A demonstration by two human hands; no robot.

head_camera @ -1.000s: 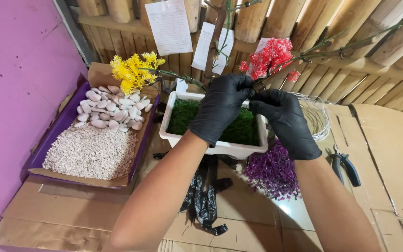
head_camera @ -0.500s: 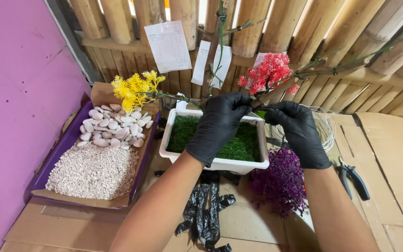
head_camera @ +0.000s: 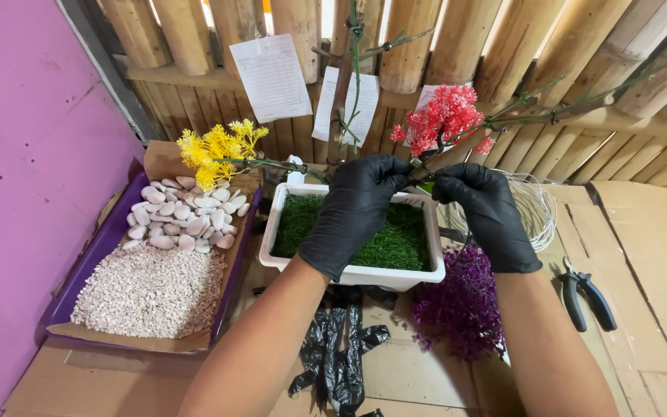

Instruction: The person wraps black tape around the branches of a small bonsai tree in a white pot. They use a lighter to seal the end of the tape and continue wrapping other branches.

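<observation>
While purple foliage (head_camera: 461,309) is lying nearest, both black-gloved hands are working above the white planter (head_camera: 357,274) of green moss. Left hand (head_camera: 357,208) and right hand (head_camera: 484,212) are each pinching closed on the thin branch (head_camera: 424,174) between them; its red blossom cluster (head_camera: 441,116) is sitting just beyond the fingertips.

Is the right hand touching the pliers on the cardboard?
Apart. The head view shows the right hand raised at the red flower branch, while the pliers lie on the cardboard with bare surface between them.
</observation>
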